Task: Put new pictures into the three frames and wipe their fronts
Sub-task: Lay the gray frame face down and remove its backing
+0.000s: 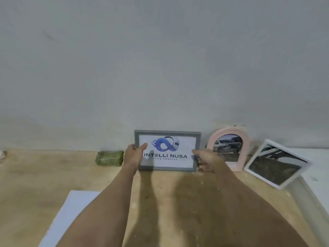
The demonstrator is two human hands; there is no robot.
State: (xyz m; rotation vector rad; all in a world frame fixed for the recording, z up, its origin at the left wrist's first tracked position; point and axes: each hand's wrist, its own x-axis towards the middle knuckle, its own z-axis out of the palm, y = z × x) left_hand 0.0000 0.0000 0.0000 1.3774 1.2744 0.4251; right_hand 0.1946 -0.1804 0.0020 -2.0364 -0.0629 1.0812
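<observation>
Three frames stand along the wall ahead of my hands. My left hand point(135, 154) grips the left edge of the grey frame point(167, 133), thumb laid over its front; my right hand point(204, 160) pinches its right edge near the lower corner. The frame stands upright on the wooden table point(53, 172), at or close to the wall.

Risks, as I judge them:
- My left thumb rests on the glazing, so it may leave a smear on the front.
- The pink arched frame point(211, 139) sits just beside my right hand; drawing back carelessly could knock it over.
- Beyond it, right of my right hand, the white frame point(249, 171) leans tilted and could slide.
- If I let go before the grey frame is propped, it may fall forward.

The folded green cloth point(109, 157) lies just left of my left hand. A white sheet point(74, 202) lies under my left forearm.
</observation>
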